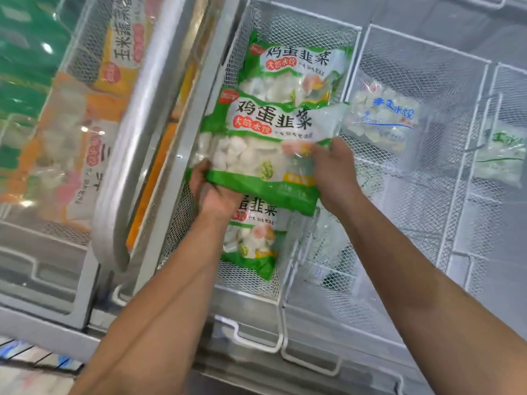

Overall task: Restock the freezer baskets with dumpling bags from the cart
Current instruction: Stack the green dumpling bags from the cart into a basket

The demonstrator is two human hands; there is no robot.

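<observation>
Three dumpling bags overlapping in the centre basket (288,81), middle bag (265,143) atop far bag (293,69) and near bag (253,240), another bag (382,118) in right basket (456,172), sliding lid (137,132) left of centre

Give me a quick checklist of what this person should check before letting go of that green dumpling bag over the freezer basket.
1. Both hands on the bag: ok. The left hand grips the bottom edge of the held green bag and the right hand grips its right side.
2. Bag over the right basket: ok. It hangs over the wire basket holding matching green bags, one behind and one in front.
3. Freezer lid out of the way: ok. The sliding lid sits to the left.
4. Room between the two bags: cannot tell, the held bag hides it.
5. Bag intact: cannot tell.
</observation>
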